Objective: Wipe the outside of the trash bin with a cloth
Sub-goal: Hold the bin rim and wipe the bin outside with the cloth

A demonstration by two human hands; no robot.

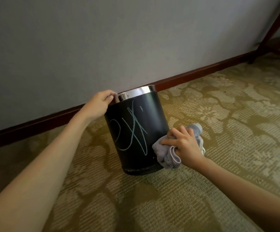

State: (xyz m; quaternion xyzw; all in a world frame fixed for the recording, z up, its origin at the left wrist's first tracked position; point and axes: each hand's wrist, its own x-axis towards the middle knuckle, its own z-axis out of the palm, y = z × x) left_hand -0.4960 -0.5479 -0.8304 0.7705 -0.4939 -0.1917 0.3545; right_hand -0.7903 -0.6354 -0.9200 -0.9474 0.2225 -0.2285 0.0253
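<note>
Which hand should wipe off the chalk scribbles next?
Right. The right hand already grips the cloth, against the trash bin low on its right side, beside the scribbles. The left hand holds the chrome rim, likely steadying the bin.

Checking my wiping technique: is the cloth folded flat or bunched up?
Bunched: the cloth is crumpled in the right hand, against the bin.

Left hand (pixel 100 102) gripping bin (pixel 136 131) rim, right hand (pixel 184 146) clutching cloth (pixel 169 156)
</note>
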